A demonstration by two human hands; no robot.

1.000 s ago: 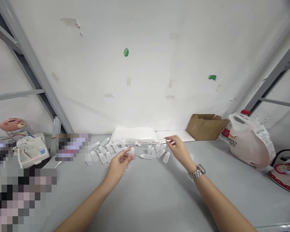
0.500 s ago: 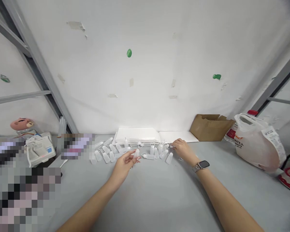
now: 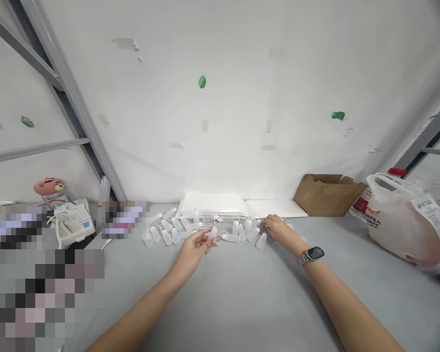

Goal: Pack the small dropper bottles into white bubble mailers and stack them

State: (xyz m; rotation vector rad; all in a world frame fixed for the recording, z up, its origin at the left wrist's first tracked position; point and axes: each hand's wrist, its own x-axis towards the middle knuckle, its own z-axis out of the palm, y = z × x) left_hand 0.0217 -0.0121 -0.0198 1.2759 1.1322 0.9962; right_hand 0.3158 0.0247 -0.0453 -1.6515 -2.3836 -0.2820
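Left hand (image 3: 196, 248): thumb and fingers pinching a small translucent white plastic bottle (image 3: 212, 233), held above the grey tabletop (image 3: 220, 298). Right hand (image 3: 278, 231): palm down, fingers bent and close together, tips at the right end of the loose bottles; whether they grip anything, cannot tell. Right wrist bears a silver metal-band watch with dark face (image 3: 314, 254).

Between and left of the hands: scattered small translucent plastic bottles (image 3: 231, 238), some upright, most lying. Directly behind them, a stack of flat white sheets (image 3: 212, 204). Further right, an open brown cardboard box (image 3: 326, 198), then a white translucent plastic carrier bag (image 3: 399, 225). Far left: white electrical device with cables (image 3: 73, 225).
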